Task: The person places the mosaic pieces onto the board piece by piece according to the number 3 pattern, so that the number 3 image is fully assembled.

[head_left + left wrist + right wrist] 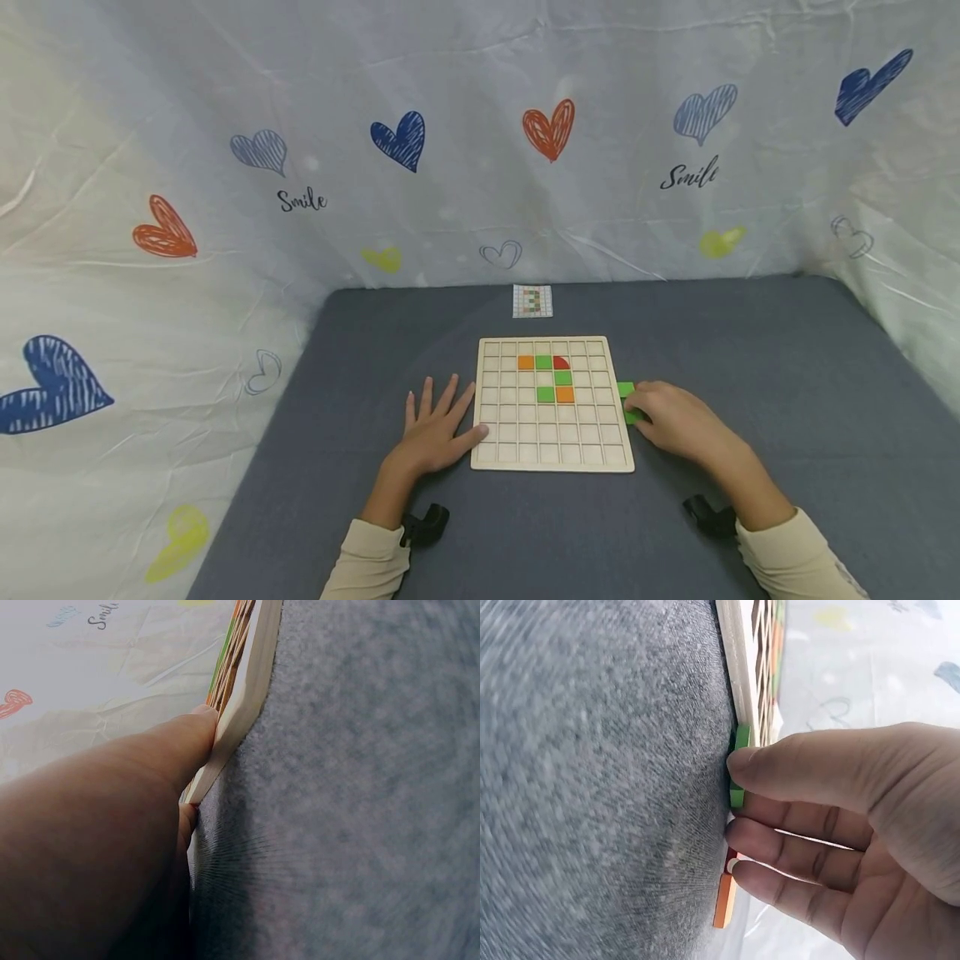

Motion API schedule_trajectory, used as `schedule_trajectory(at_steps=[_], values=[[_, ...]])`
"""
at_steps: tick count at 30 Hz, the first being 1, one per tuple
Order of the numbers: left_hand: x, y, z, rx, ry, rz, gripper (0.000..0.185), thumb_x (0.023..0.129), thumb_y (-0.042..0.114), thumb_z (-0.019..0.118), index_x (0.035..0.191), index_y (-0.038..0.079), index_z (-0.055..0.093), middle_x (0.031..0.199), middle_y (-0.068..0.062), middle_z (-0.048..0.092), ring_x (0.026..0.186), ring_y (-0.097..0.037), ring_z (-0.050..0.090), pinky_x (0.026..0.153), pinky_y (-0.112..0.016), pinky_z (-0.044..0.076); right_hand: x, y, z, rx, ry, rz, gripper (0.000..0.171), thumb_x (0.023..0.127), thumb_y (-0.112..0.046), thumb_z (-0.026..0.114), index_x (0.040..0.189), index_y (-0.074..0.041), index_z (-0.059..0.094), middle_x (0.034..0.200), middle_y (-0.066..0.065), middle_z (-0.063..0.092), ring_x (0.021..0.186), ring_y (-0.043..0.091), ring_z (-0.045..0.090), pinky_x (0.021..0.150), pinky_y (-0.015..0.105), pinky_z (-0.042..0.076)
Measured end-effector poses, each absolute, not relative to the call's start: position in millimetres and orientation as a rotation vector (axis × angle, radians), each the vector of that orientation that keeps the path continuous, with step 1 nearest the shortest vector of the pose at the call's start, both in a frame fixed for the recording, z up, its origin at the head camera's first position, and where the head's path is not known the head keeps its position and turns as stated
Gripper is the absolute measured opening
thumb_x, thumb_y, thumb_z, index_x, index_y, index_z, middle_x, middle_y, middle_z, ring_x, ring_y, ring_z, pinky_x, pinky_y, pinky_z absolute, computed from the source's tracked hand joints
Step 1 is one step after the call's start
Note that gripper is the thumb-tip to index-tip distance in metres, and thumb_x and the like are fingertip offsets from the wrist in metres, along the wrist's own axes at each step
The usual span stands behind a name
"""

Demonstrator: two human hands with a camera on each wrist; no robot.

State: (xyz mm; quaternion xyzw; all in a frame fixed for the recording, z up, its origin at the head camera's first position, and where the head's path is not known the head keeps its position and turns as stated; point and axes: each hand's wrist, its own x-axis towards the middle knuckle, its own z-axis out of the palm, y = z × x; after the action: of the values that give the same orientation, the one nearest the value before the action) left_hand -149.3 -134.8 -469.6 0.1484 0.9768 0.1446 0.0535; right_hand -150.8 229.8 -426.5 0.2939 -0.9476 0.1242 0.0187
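Observation:
A pale wooden grid board [517,442] lies flat on the dark cloth, holding orange, green and red tiles in its upper cells. The left hand [435,437] rests beside its left edge with fingers spread, the thumb [196,739] touching the rim. At the opposite edge, the right hand [682,421] pinches a green tile [737,796] with thumb and curled fingers, close against the board's side. Another green tile [626,388] lies just beyond that thumb in the head view. By the right hand's other fingertips is a red piece [731,856], partly hidden, with an orange tile [724,900] next to it.
A small printed card [532,301] with a coloured grid pattern lies behind the board. The grey cloth [375,333] covers the table, and a white curtain [465,200] with hearts hangs behind and at the sides. Both wrists wear black camera mounts [427,525].

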Motion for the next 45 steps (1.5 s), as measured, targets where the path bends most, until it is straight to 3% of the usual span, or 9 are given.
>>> schedule_trajectory(at_steps=[7,24,36,45], values=[[-148.8,-134.5,-470.1,0.452,2.972,0.453,0.074,0.084,0.070,0.030,0.145,0.031,0.016,0.150,-0.001,0.006,0.134,-0.034,-0.009,0.100,-0.058,-0.007,-151.1,233.2,-428.5,0.908,-2.895,0.432,0.022,0.075,-0.002,0.071,0.096,-0.007,0.069,0.091,0.002,0.059,0.082,0.018,0.056,0.066,0.034,0.046],[-149.2,-133.5,-469.9,0.442,2.974,0.464,0.073,0.084,0.068,0.033,0.145,0.031,0.017,0.150,-0.001,0.006,0.134,-0.033,-0.009,0.100,-0.057,-0.008,-152.1,223.9,-424.0,0.991,-2.852,0.538,0.018,0.078,-0.006,0.069,0.095,-0.011,0.070,0.083,-0.005,0.051,0.067,0.006,0.044,0.057,0.023,0.039],[-148.7,-134.1,-471.2,0.448,2.982,0.468,0.074,0.084,0.069,0.032,0.145,0.030,0.017,0.150,-0.001,0.006,0.134,-0.033,-0.009,0.100,-0.058,-0.007,-157.3,202.5,-421.3,1.169,-2.785,0.612,0.013,0.077,-0.003,0.068,0.085,-0.012,0.070,0.085,-0.005,0.053,0.075,0.006,0.049,0.063,0.024,0.044],[-149.0,-133.9,-471.0,0.427,2.968,0.456,0.074,0.084,0.070,0.032,0.145,0.032,0.016,0.150,0.001,0.005,0.134,-0.033,-0.010,0.100,-0.057,-0.009,-159.4,187.9,-418.6,1.189,-2.815,0.621,0.011,0.077,-0.006,0.069,0.087,-0.011,0.071,0.087,-0.005,0.055,0.076,0.007,0.053,0.064,0.024,0.046]])
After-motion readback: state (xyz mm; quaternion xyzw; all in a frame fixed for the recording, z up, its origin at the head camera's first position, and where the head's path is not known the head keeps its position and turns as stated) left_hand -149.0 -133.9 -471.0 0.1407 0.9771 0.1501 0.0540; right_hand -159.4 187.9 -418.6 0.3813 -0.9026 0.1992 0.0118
